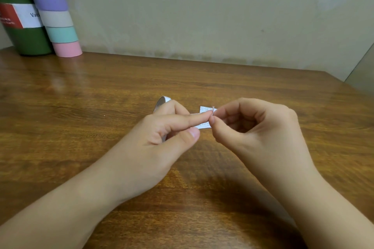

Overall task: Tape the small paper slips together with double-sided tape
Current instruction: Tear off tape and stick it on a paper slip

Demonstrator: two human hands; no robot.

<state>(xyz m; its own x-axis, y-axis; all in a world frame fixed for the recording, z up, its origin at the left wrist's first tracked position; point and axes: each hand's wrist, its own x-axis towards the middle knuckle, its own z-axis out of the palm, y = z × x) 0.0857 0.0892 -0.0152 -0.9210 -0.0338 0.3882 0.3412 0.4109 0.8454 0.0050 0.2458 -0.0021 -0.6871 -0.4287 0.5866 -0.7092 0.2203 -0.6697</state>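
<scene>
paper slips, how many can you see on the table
1 for certain: a small white printed paper slip lies on the brown wooden table, under the left hand and right hand. More slips may be hidden beneath the hands.

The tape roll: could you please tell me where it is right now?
In the head view, the tape roll sits near the middle of the wooden table, mostly hidden behind the left hand, just left of the printed paper slip.

White printed paper slip [204, 109] lying flat beside upright tape roll [162, 102].
</scene>
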